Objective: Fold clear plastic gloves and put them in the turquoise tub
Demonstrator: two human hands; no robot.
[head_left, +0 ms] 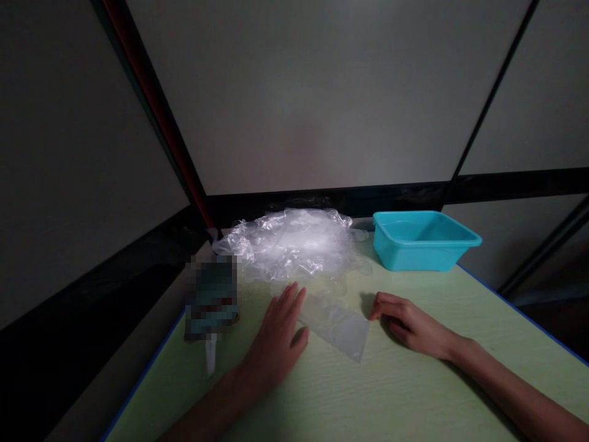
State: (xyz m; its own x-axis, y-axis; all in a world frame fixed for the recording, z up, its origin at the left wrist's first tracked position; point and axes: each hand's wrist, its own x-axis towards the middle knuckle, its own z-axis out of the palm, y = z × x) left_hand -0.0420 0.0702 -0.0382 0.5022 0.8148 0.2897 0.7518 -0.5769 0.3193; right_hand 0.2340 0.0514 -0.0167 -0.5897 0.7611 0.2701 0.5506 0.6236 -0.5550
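Observation:
A clear plastic bag [338,325] lies flat on the pale green table [368,393] between my hands. My left hand [278,337] rests flat on the table, fingers stretched out, its thumb at the bag's left edge. My right hand [407,322] lies with its fingers curled and its fingertips at the bag's right corner; whether it pinches the bag I cannot make out. Behind the bag sits a crumpled heap of clear plastic bags [294,245].
A turquoise plastic tub [423,240] stands at the back right of the table. A blurred-out object [212,298] sits at the left edge, with a small white piece below it. Grey walls with dark trim close in behind. The table has a blue rim.

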